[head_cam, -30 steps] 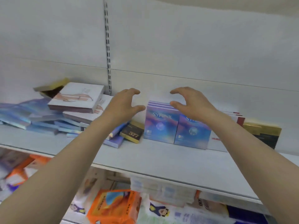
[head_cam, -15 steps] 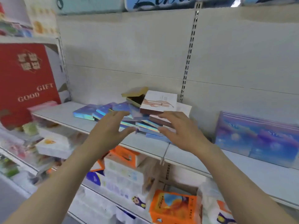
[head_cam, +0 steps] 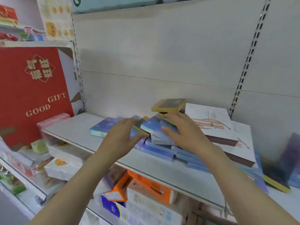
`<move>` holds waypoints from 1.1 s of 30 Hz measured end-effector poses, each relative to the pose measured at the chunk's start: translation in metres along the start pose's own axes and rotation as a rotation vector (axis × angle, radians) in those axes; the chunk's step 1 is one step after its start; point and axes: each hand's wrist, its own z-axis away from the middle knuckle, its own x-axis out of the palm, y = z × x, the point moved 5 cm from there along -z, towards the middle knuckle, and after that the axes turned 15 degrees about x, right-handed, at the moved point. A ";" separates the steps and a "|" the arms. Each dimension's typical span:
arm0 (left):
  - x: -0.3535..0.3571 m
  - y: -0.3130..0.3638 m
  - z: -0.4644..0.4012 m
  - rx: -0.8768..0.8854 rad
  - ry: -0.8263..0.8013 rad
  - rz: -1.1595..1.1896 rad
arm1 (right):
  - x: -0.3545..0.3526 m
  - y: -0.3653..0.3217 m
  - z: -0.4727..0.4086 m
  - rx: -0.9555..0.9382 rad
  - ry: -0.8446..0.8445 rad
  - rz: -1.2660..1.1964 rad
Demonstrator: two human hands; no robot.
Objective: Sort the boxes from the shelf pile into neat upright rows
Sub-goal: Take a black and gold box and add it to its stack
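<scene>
You stand at a store shelving unit with pale back panels and slotted uprights (head_cam: 246, 62). Nearest to you, below the working shelf, the lower shelves hold orange cartons (head_cam: 151, 187) and white packets, all blurred.

Your two forearms reach up over the front edge of the grey shelf (head_cam: 162, 174). Your left hand (head_cam: 121, 138) is spread fairly wide, fingers relaxed and lying over the left part of the pile of boxes (head_cam: 159, 148), fingertips touching a blue holographic box; it grips nothing that you can make out. Your right hand (head_cam: 184, 131) is also spread, fingers slightly bent, resting on the top blue box (head_cam: 152, 125), which sits tilted on the heap; whether the thumb has hooked its edge cannot be told.

The pile lies flat and jumbled in the middle of the shelf: thin blue boxes fan out to the left and under your hands, one blue box (head_cam: 101, 129) lying furthest left. Just right of your right hand, large white boxes with brown sides (head_cam: 215, 125) are stacked flat. Behind your fingers, a gold-edged dark box (head_cam: 169, 105) perches on top, tilted.

At the far right edge, purple-blue boxes (head_cam: 293, 159) stand upright. Far left, a red panel reading GOOD GIFT (head_cam: 32, 95) leans beside the shelf.
</scene>
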 end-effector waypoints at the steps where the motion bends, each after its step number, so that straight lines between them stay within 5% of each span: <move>1: 0.005 -0.014 -0.015 -0.002 -0.008 0.030 | 0.000 0.000 -0.020 0.024 0.028 0.003; 7: 0.035 -0.066 -0.089 0.018 -0.074 0.202 | 0.011 0.014 -0.098 0.208 0.086 0.290; 12: 0.069 -0.087 -0.117 -0.087 -0.115 0.464 | 0.043 0.010 -0.104 0.212 -0.146 0.290; 18: 0.086 -0.095 -0.141 -0.276 0.036 0.858 | 0.039 0.005 -0.101 0.213 -0.130 0.281; 21: 0.078 -0.096 -0.144 -0.255 0.124 0.947 | 0.039 0.001 -0.094 0.243 -0.088 0.173; 26: 0.043 -0.123 -0.142 -0.175 0.207 0.986 | 0.026 -0.013 -0.096 0.344 0.276 0.039; 33: 0.011 -0.168 -0.130 -0.179 0.178 1.069 | 0.081 -0.050 -0.115 0.565 0.074 -0.567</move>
